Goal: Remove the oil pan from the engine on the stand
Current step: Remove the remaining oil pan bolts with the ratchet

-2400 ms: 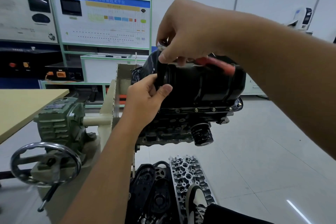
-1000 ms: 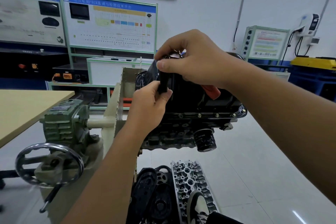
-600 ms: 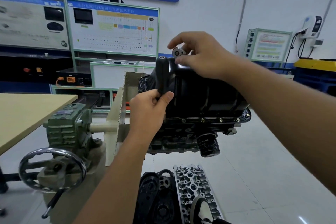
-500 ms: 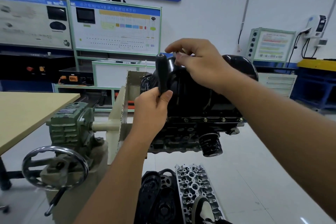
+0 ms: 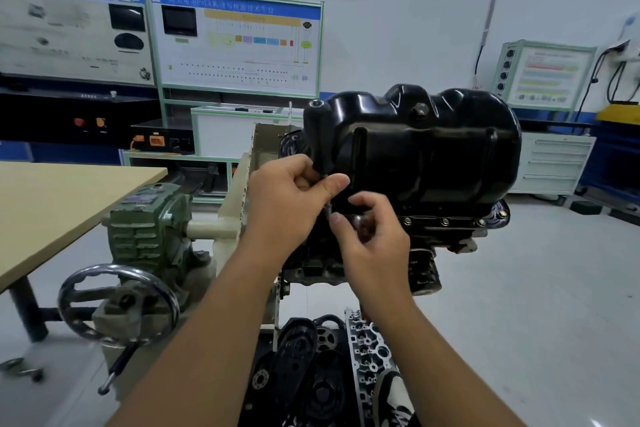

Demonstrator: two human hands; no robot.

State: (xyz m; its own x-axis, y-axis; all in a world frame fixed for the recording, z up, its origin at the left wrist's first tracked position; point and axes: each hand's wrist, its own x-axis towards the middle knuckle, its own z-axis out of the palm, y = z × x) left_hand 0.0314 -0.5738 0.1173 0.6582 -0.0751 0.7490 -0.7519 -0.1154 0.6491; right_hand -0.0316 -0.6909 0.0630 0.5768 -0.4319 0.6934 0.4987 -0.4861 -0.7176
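Showing the oil pan [image 5: 426, 149] seated uppermost on the inverted engine [image 5: 429, 239], which the stand [image 5: 242, 198] carries above the floor; the pan lies just ahead of and slightly above both hands, its long axis running left to right across the view, with its flange joint directly behind the hands. The left hand [image 5: 287, 204] is curled round the lower part of an upright black screwdriver [image 5: 320, 139], whose handle rises beside the left end of the pan and whose slim shaft points down toward the flange. The right hand [image 5: 372, 236], fingers bent, pinches at the lower end of that shaft, apparently steadying the tip at the near left corner of the flange; what lies under the fingertips is hidden. A row of bolts [image 5: 445, 221] is visible along the flange to the right, so the pan is judged still fastened. Both hands sit at the pan's left end, the left nearer the handle and the right nearer the joint; the bolts on the right stand well apart from either. The coming move appears to turn on keeping the tool vertical, square to the flange plane and across the pan's long axis. A handwheel [image 5: 117, 305] and green gearbox [image 5: 145, 222] stand left, beside a desk [image 5: 62, 198]; loose engine parts [image 5: 363, 350] lie on the floor below.
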